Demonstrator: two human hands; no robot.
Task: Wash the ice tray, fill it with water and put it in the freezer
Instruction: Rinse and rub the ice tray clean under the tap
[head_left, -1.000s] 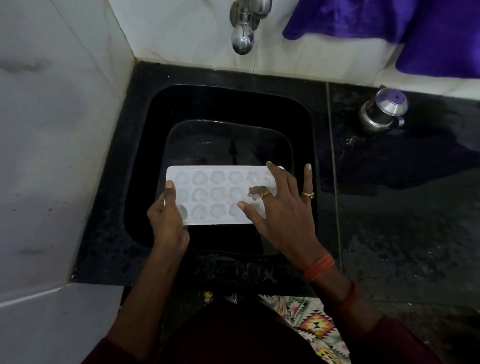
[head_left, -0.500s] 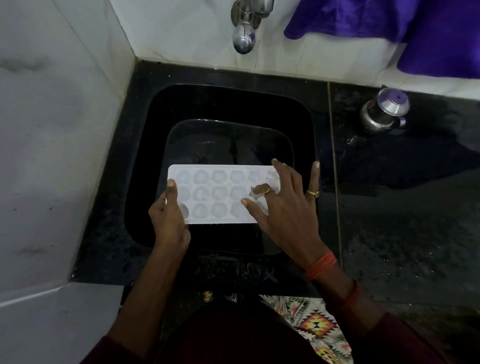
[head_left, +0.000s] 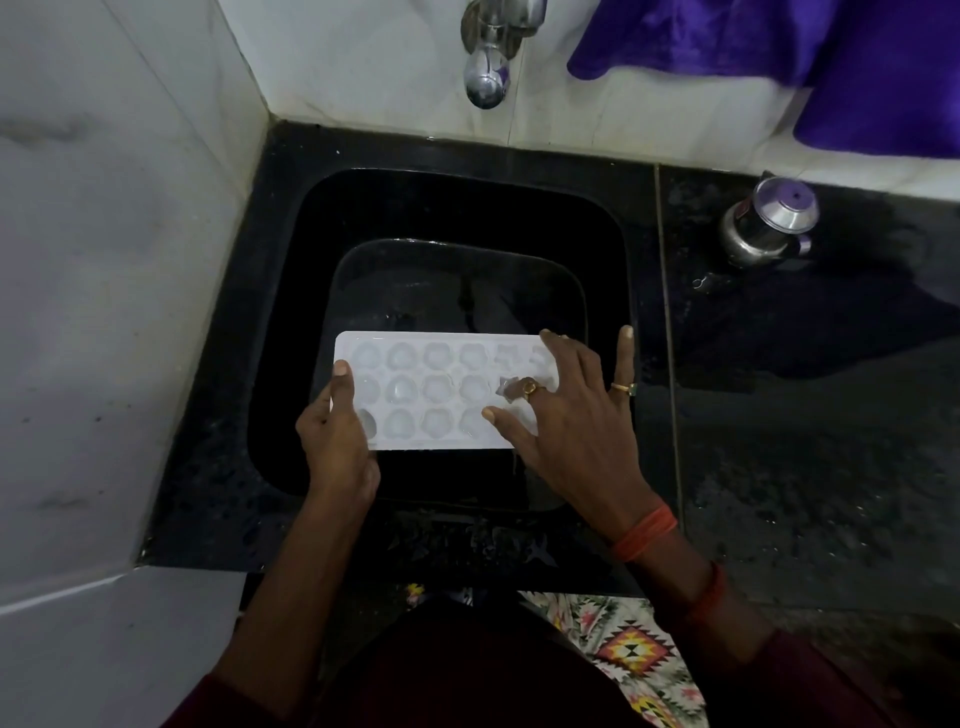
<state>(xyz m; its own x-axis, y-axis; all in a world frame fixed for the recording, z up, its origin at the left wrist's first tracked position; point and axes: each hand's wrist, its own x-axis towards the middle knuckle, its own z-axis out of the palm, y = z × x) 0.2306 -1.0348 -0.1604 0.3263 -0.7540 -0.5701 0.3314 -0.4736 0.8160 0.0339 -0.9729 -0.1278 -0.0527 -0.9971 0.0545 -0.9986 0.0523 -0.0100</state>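
Note:
A white plastic ice tray (head_left: 436, 389) with rows of rounded moulds is held level over the black sink (head_left: 291, 291), above the dark water in the basin. My left hand (head_left: 337, 441) grips its left end, thumb on top of the rim. My right hand (head_left: 566, 415) lies on the tray's right end with spread, fairly straight fingers pressing on the moulds; the little finger reaches past the tray's edge. The right end of the tray is hidden under that hand.
A chrome tap (head_left: 488, 73) juts from the white tiled wall above the sink. A small steel pot with a lid (head_left: 769, 223) stands on the wet black counter (head_left: 805, 441) at the right. A purple cloth (head_left: 779, 57) hangs at the top right.
My right hand's fingers have shifted slightly across the tray's right end. The tray and left hand stay almost where they were.

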